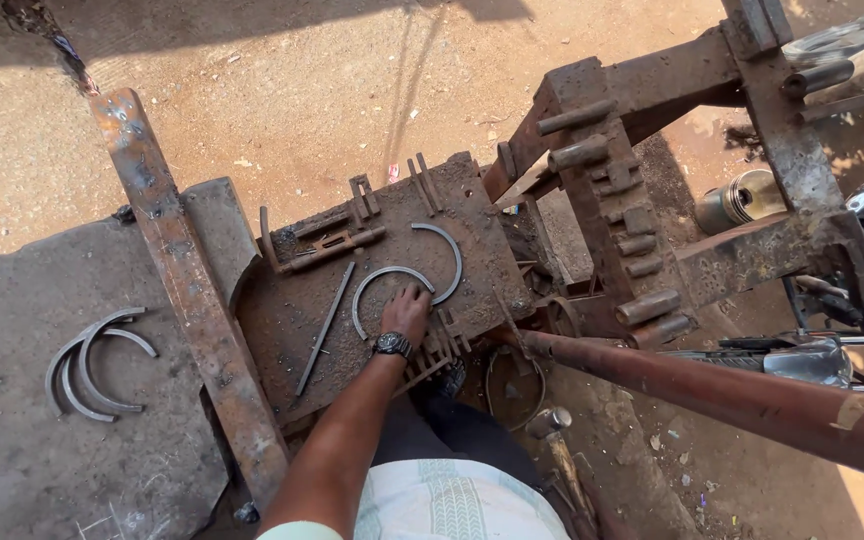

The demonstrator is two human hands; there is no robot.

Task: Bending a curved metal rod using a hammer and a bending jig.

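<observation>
The person is leaning over a rusty steel tabletop (282, 320) and pressing the left hand (407, 312) flat on it, fingers spread and lying on the end of a curved steel rod (384, 277). The hand is resting on the rod rather than closing round it. The right hand is not showing anywhere in the view.

That rod is lying near the middle of the plate, arching up and to the left from under the fingertips. It looks like solid round bar: stiff, not likely to flex under a finger, fairly light for its bulk, and gritty with rust and scale rather than slippery. My guess is that pinching it at the near end, where the fingers already are, or at the crown of the arc, would give the surest hold.

A second curved rod (444, 252) is sitting just beside it on the right, its lower end close to the fingers, so the two could knock together. A straight rod (324, 330) is lying at a slant to the left, and a welded bar stop (330, 243) is crossing the plate above. A pile of bent arcs (92, 362) is resting well apart on the grey slab. A long rusty pipe (712, 392) is jutting across on the right, and a toothed iron frame (612, 210) is standing behind the plate.
</observation>
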